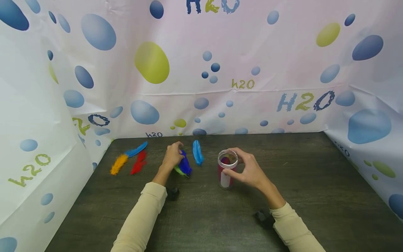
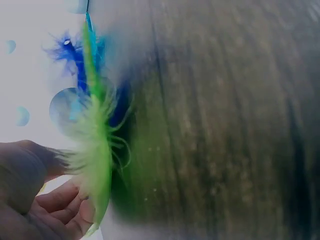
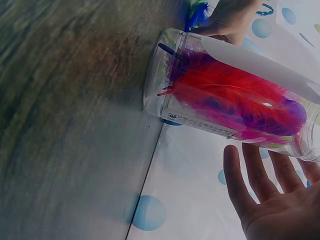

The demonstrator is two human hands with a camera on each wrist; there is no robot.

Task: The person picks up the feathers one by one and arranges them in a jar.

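In the head view my left hand [image 1: 173, 154] is over a dark blue feather [image 1: 185, 164] and a lime-green feather [image 1: 180, 170]. The left wrist view has the green feather [image 2: 100, 165] in front of my bent fingers, so its fluff hides whether they pinch anything. My right hand [image 1: 250, 171] holds a clear jar [image 1: 225, 183] around its side, thumb toward me. The jar stands upright on the table with its mouth uncovered. Through its wall, in the right wrist view, show red feathers [image 3: 230, 87] and purple and pink ones.
On the dark wood table [image 1: 308, 182], an orange feather [image 1: 119, 164], a red feather [image 1: 138, 163] and a blue feather [image 1: 136, 149] lie at the left. A light blue feather [image 1: 197, 153] lies between the hands. A patterned sheet [image 1: 189, 70] rises behind the table and at both sides.
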